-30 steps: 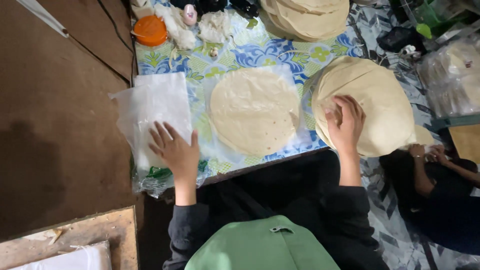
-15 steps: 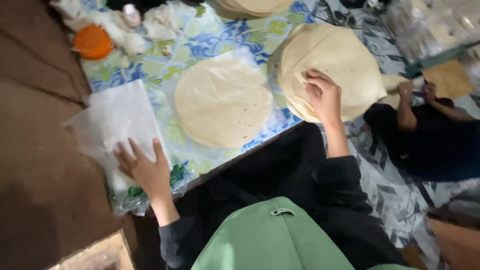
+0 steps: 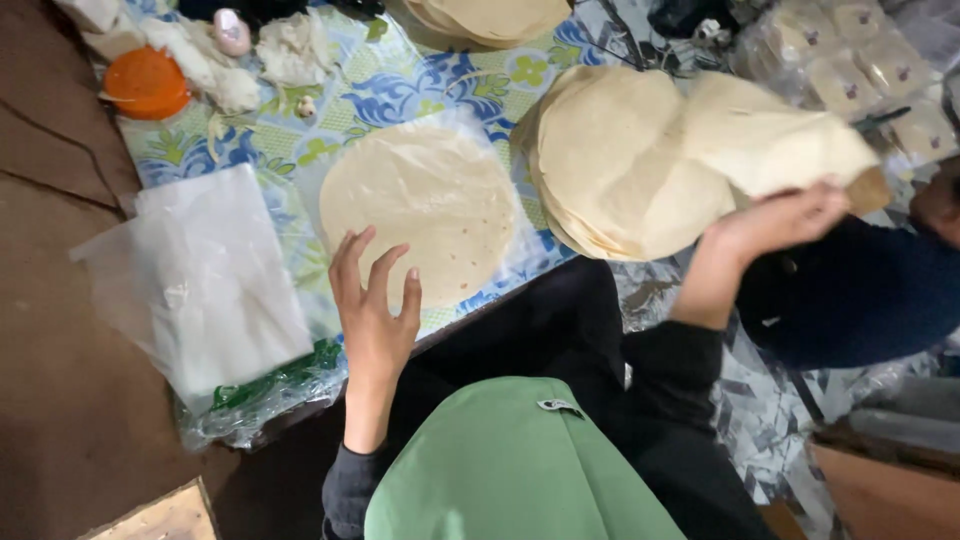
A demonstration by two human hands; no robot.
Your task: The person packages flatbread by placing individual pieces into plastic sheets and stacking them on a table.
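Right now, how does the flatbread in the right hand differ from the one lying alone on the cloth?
The held flatbread is lifted and draped, peeling off the stack in the right hand; the single flatbread lies flat on clear plastic on the cloth. The held one is pinched at its edge; the single one is at most brushed by the open left hand at its rim. Both are pale, round and thin.

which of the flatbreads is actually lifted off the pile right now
The one in the right hand: that flatbread is raised and folded above the big stack. The single flatbread by the left hand lies flat.
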